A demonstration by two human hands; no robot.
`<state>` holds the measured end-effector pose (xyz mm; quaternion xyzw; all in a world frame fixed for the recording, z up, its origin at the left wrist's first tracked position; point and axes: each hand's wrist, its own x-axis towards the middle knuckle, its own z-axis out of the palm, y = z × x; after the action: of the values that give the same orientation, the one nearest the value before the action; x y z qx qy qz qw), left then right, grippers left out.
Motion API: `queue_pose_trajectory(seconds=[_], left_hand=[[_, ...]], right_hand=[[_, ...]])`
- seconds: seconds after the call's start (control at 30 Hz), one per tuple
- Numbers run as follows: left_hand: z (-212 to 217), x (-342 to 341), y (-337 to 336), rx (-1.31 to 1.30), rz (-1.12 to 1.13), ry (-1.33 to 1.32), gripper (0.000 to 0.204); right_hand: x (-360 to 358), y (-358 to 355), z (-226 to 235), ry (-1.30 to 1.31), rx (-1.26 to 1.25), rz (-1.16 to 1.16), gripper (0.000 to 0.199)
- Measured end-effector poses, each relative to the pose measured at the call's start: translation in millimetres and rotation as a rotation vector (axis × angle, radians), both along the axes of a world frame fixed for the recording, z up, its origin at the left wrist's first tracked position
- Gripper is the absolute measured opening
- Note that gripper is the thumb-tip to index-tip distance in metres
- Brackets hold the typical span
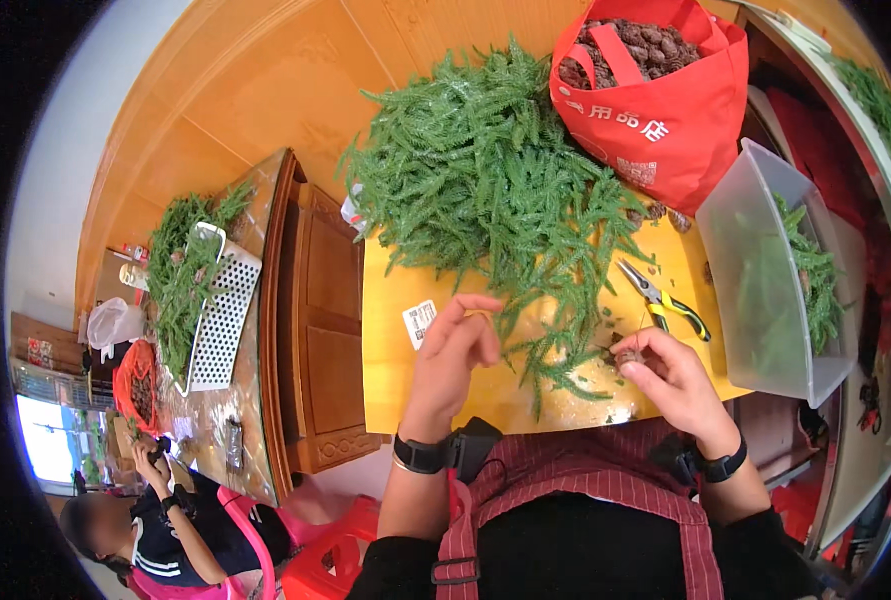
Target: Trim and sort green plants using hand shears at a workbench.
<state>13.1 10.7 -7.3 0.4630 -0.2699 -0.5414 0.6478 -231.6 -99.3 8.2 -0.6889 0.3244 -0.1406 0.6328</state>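
Note:
My right hand (673, 378) pinches a small brown pine cone (627, 357) over the front part of the yellow tabletop (405, 385). What looks like a thin wire rises from the cone. My left hand (452, 352) is raised above the table's front left, fingers bent and apart, with nothing visible in them. Between the hands lie several loose green artificial pine sprigs (555, 365). Behind them spreads a big heap of the same greenery (485, 160). Pliers (663, 298) with yellow and black handles rest just beyond my right hand.
A red bag (655, 120) full of pine cones stands at the back right. Beside it is a translucent plastic bin (765, 290) holding greenery. A white label (420, 322) lies at the left. At another table, a person (180, 535) sits near a white perforated basket (227, 325).

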Motion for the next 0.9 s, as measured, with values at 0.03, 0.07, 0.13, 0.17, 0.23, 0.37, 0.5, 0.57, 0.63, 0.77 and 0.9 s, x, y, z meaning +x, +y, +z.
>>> queue_pose_trajectory(seconds=[0.03, 0.07, 0.13, 0.17, 0.23, 0.37, 0.5, 0.57, 0.63, 0.77, 0.9], left_hand=[[-2.0, -4.0, -1.8, 0.053, 0.035, -0.131, 0.016], [-4.9, -9.7, -6.2, 0.053, 0.032, -0.129, 0.016], [-8.2, -23.2, -12.7, 0.047, 0.015, -0.892, 0.021], [-11.5, -23.6, -14.3, 0.049, 0.016, -0.891, 0.021], [-22.6, -23.1, -19.8, 0.017, 0.039, -1.356, 0.031], [-23.8, -30.8, -27.8, 0.097, -0.105, -1.203, 0.033], [-15.8, -35.4, -27.9, 0.177, -0.210, -1.017, 0.032], [-4.5, -36.9, -25.8, 0.176, -0.221, -0.936, 0.032], [9.5, -39.4, -24.9, -0.069, -0.090, -0.934, 0.034], [19.2, -42.9, -23.0, -0.142, -0.070, -0.775, 0.038], [19.3, -50.2, -19.8, -0.200, -0.031, -0.457, 0.034]], right_hand=[[-0.2, -0.8, -3.0, 0.002, 0.000, -0.002, 0.020], [-0.3, -1.5, -5.9, -0.013, 0.002, -0.019, 0.019], [-0.3, -1.9, -6.9, -0.027, 0.007, -0.030, 0.019], [0.4, -2.8, -6.6, 0.005, -0.023, -0.012, 0.019], [0.5, -4.0, -4.5, 0.041, -0.048, 0.003, 0.019], [5.3, 1.5, 1.5, 0.035, -0.082, 0.086, 0.019], [12.0, 6.1, 1.4, -0.027, -0.258, 0.145, 0.021], [11.0, 4.5, 5.7, -0.070, -0.287, 0.216, 0.022], [10.1, 4.3, 11.4, -0.115, -0.321, 0.288, 0.023], [11.9, 11.5, 20.1, -0.164, -0.235, 0.164, 0.037], [14.5, 15.5, 22.1, -0.201, -0.268, 0.115, 0.050]])
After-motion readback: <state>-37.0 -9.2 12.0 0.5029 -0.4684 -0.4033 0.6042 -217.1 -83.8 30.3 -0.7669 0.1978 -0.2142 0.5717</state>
